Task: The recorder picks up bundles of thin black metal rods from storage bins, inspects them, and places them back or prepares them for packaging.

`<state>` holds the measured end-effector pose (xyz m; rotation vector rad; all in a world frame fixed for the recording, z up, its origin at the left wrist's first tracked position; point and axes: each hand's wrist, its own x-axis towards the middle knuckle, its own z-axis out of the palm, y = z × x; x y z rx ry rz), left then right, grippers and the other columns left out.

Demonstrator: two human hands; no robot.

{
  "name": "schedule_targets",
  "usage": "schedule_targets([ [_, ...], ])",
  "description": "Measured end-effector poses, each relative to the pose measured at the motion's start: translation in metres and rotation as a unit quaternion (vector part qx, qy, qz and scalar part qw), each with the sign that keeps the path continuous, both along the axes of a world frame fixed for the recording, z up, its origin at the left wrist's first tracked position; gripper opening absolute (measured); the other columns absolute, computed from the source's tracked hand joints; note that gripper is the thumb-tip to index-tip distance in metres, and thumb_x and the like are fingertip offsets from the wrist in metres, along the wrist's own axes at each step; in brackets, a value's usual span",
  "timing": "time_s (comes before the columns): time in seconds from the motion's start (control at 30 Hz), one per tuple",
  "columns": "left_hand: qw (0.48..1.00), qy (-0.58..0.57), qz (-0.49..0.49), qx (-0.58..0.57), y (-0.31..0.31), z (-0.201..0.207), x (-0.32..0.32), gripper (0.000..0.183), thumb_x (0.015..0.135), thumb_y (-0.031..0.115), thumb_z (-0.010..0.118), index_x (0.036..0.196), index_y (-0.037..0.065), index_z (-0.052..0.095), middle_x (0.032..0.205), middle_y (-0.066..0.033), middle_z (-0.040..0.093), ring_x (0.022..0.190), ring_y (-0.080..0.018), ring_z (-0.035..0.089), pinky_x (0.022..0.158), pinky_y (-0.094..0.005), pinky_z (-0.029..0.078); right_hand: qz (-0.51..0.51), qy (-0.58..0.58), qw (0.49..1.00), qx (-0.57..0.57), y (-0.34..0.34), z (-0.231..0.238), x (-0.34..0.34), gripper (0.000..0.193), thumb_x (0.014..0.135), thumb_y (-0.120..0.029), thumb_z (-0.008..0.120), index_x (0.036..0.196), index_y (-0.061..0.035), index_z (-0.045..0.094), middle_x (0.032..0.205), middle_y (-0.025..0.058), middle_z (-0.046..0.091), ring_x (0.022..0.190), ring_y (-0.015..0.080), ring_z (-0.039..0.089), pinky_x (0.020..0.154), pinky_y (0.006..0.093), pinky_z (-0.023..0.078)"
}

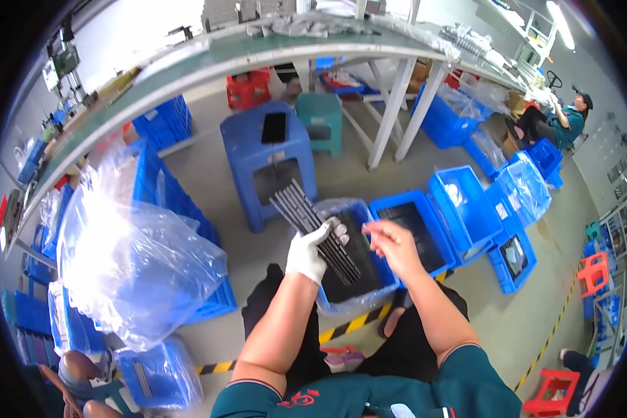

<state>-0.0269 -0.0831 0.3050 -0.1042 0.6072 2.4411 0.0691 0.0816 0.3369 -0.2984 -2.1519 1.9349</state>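
Note:
My left hand (306, 256), in a white glove, is closed around a bundle of long thin black strips (296, 205). The strips lie side by side and slant from upper left to lower right, over a blue bin (375, 284) with a clear plastic liner. My right hand (395, 245) is bare and hovers to the right of the bundle, above the bin's right side. Its fingers are loosely bent and apart, and I see nothing between them. Beside that bin stands a second blue bin (435, 259) with dark contents, which I cannot make out clearly.
A blue stool (238, 139) bearing a black phone (274, 128) stands ahead, with a green stool (320, 111) behind it. Large blue crates under clear plastic (153, 272) fill the left. More blue bins (467, 209) stand right. A long workbench (223, 52) crosses the back; a person (568, 125) sits far right.

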Motion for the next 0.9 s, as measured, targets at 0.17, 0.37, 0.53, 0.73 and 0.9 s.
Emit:
schedule_targets([
  [0.17,0.998,-0.040,0.045,0.009,-0.009,0.007,-0.006,0.022,0.087,-0.001,0.058,0.108,0.004,0.052,0.093,-0.0126,0.062,0.087,-0.0304,0.064,0.077,-0.0446,0.055,0.084,-0.112,0.990,0.022,-0.017,-0.007,0.014,0.021,0.086,-0.017,0.069,0.098,-0.0004,0.067,0.082,0.0023,0.066,0.072,0.0087,0.060,0.066,0.0229,0.047],
  [0.37,0.999,-0.032,0.035,-0.001,-0.014,0.014,-0.012,0.022,0.087,0.000,0.059,0.107,0.004,0.052,0.092,-0.0118,0.061,0.088,-0.0301,0.064,0.078,-0.0439,0.055,0.083,-0.112,0.977,0.160,-0.034,-0.001,0.007,0.023,0.086,-0.023,0.070,0.084,0.0000,0.068,0.068,0.0056,0.064,0.062,0.0098,0.056,0.060,0.0260,0.045],
  [0.53,0.999,0.000,0.029,0.022,-0.017,0.015,-0.016,0.024,0.085,0.000,0.060,0.108,0.004,0.053,0.092,-0.0128,0.062,0.088,-0.0318,0.064,0.078,-0.0454,0.055,0.086,-0.147,0.980,0.104,-0.029,0.011,0.001,0.028,0.090,-0.026,0.063,0.080,-0.0006,0.068,0.064,0.0018,0.060,0.061,0.0079,0.054,0.059,0.0240,0.043],
  [0.73,0.995,-0.064,0.082,0.012,-0.023,0.021,-0.027,0.017,0.091,0.003,0.055,0.108,0.005,0.055,0.097,-0.0109,0.058,0.091,-0.0303,0.060,0.082,-0.0437,0.053,0.065,-0.102,0.993,-0.012,-0.007,0.049,-0.013,0.028,0.091,-0.025,0.059,0.072,-0.0053,0.064,0.063,-0.0014,0.057,0.057,0.0055,0.049,0.053,0.0203,0.036],
  [0.9,0.995,-0.043,0.066,0.064,-0.029,0.003,-0.031,0.024,0.090,0.000,0.055,0.113,0.004,0.053,0.100,-0.0128,0.060,0.093,-0.0311,0.063,0.081,-0.0457,0.056,-0.022,0.031,0.999,-0.024,0.005,0.110,-0.053,0.032,0.092,-0.027,0.058,0.068,-0.0065,0.060,0.057,-0.0002,0.054,0.048,0.0064,0.046,0.044,0.0217,0.033],
])
